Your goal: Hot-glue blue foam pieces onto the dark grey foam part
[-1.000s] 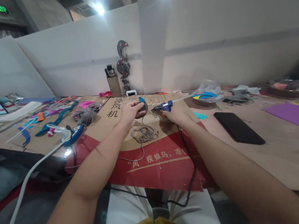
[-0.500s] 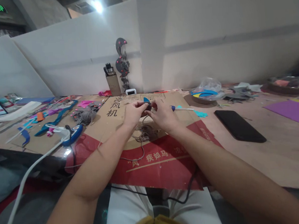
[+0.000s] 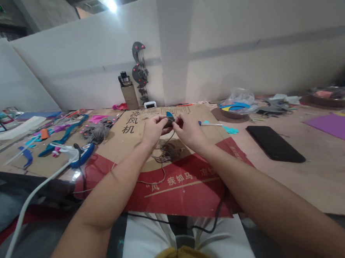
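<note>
Both my hands meet over a flattened cardboard box (image 3: 193, 178) with red print. My left hand (image 3: 152, 130) and my right hand (image 3: 188, 131) pinch a small dark craft piece with a blue tip (image 3: 168, 117) between their fingertips. A grey string (image 3: 166, 152) hangs from the piece and lies in a loose tangle on the cardboard under my hands. The blue glue gun (image 3: 209, 124) lies on the cardboard just right of my right hand, and its black cord runs down off the table edge.
A black phone (image 3: 274, 149) lies flat at the right, with a purple sheet (image 3: 336, 128) beyond. A bottle (image 3: 128, 92) and a grey hanging ornament (image 3: 140, 74) stand at the back wall. Craft scraps, a second glue gun (image 3: 82, 154) and a white cable clutter the left.
My right hand put down the blue glue gun on the cardboard and moved left to join my left hand on the small piece. The view has tilted slightly.
</note>
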`<state>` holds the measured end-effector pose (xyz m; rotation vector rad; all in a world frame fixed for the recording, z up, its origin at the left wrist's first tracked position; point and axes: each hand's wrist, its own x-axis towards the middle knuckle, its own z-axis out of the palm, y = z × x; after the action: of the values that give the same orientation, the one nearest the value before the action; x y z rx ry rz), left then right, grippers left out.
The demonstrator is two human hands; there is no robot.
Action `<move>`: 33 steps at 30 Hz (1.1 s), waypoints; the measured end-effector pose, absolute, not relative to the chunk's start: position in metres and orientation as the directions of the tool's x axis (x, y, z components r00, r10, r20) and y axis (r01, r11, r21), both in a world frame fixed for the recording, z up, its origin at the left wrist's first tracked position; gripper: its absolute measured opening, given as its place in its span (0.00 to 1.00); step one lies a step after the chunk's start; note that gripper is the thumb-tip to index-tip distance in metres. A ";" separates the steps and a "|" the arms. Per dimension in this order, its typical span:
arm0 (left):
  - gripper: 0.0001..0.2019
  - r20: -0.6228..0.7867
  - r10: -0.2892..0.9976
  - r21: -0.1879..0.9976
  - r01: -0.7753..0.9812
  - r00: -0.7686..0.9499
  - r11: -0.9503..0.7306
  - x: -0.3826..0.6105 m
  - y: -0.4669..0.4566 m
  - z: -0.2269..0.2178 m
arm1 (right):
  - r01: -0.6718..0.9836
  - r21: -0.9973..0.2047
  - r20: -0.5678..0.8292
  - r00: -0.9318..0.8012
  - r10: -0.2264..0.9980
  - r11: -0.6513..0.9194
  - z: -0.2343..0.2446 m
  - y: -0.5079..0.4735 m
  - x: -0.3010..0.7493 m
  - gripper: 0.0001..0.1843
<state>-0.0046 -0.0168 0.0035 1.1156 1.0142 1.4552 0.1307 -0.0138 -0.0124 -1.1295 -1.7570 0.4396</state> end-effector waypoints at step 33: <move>0.04 0.118 0.990 0.960 -0.244 -0.080 -0.134 0.001 -0.024 0.010 | 0.038 -0.927 0.374 0.106 0.921 0.372 -0.013 -0.007 0.126 0.08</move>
<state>0.0008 -0.0241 0.0101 1.0778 1.0028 1.4586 0.1263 -0.0067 -0.0133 -0.9861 -1.2973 0.8382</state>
